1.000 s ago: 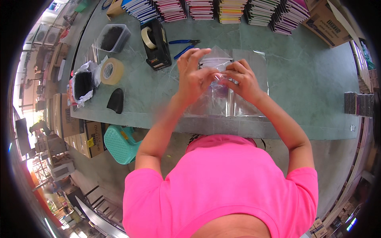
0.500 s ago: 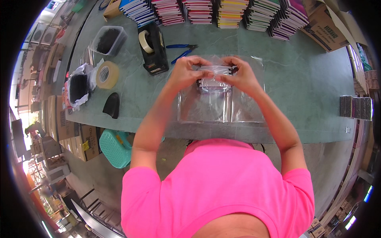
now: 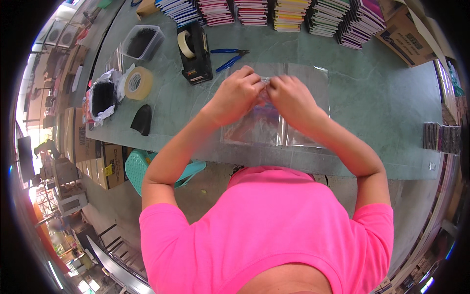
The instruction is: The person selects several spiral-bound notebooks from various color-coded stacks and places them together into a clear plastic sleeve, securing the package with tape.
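Observation:
My left hand point(image 3: 240, 93) and my right hand point(image 3: 290, 94) are close together over the table, fingers curled in and knuckles up. Both pinch the gathered edge of a clear plastic bag point(image 3: 267, 100). A small pale thing with a purplish tint shows through the film between my wrists, mostly hidden by my hands. Under them, more clear plastic sheets point(image 3: 306, 134) lie flat, reaching almost to the near table edge.
Beyond my left hand lie blue-handled pliers point(image 3: 230, 58), a black tape dispenser point(image 3: 195, 59), a tape roll point(image 3: 138, 83) and a plastic tub point(image 3: 142, 43). Coloured notebook stacks point(image 3: 292, 14) line the far side, beside a carton point(image 3: 406, 41). A turquoise stool point(image 3: 137, 169) stands below.
My fingers, spread around the pale, plastic-covered bundle before, have curled into a tight pinch on the film. Both hands now cover most of the bundle, and my elbows have moved outward.

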`<action>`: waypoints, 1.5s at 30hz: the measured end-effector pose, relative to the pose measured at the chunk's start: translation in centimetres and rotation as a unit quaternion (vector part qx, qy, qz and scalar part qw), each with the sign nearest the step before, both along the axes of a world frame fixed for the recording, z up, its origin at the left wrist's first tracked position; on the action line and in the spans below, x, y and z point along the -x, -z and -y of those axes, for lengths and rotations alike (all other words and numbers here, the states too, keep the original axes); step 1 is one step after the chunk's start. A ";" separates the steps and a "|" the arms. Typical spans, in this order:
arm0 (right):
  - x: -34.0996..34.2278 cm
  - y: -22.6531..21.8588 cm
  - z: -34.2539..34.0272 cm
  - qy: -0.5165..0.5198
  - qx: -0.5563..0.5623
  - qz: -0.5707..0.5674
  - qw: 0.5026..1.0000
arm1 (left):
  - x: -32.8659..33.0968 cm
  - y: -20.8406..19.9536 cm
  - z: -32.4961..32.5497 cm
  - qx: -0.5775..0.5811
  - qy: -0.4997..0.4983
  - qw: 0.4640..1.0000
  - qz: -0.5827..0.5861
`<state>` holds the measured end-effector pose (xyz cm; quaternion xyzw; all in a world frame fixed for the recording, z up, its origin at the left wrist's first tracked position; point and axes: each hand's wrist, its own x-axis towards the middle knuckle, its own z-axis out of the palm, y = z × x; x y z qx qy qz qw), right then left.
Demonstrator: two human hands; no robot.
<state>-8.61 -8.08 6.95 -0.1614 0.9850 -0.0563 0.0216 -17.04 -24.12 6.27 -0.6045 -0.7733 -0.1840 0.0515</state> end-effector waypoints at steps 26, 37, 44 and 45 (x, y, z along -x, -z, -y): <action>-1.8 5.1 -0.4 -0.015 0.214 -0.142 0.966 | 10.9 6.5 9.8 -0.254 -0.514 0.791 0.215; -1.9 6.8 -0.9 0.016 0.220 -0.202 0.954 | 6.4 5.2 9.9 -0.306 -0.478 0.614 0.549; -1.3 6.8 0.2 -0.019 0.275 -0.193 0.942 | 6.4 5.4 13.2 -0.064 -0.552 0.821 0.129; -1.3 6.9 -0.4 -0.004 0.275 -0.193 0.942 | 4.3 2.4 10.0 -0.170 -0.511 0.808 0.240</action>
